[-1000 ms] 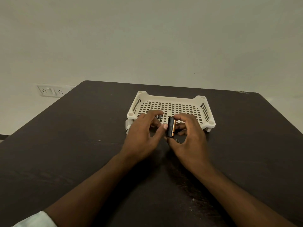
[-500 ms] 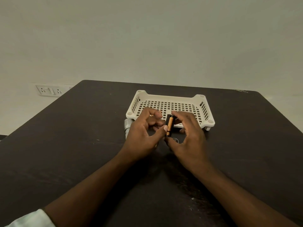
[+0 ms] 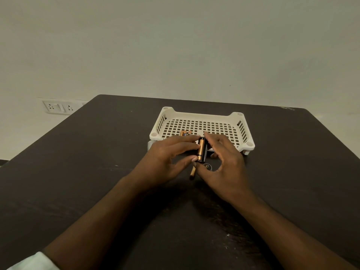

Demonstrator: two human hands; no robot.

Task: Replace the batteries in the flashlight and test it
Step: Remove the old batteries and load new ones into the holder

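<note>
A black battery holder point(image 3: 204, 152) with a copper-and-black battery point(image 3: 200, 150) in its side is held upright over the dark table point(image 3: 97, 172), just in front of the white tray point(image 3: 241, 145). My right hand point(image 3: 224, 160) grips the holder, forefinger on top and thumb underneath. My left hand point(image 3: 167, 158) pinches the battery from the left with fingertips and thumb. A loose battery point(image 3: 192, 173) lies on the table below the hands. Beside it sits a round black cap point(image 3: 207, 167). A white flashlight part point(image 3: 149, 145) peeks out behind my left hand.
The perforated white tray has a few batteries point(image 3: 185, 133) at its near left corner. A wall socket plate point(image 3: 56, 107) is off the table's far left edge. The wall rises right behind the table.
My left fingers have stretched over to the battery on the holder. The holder has turned a little, and a loose battery now shows on the table under the hands.
</note>
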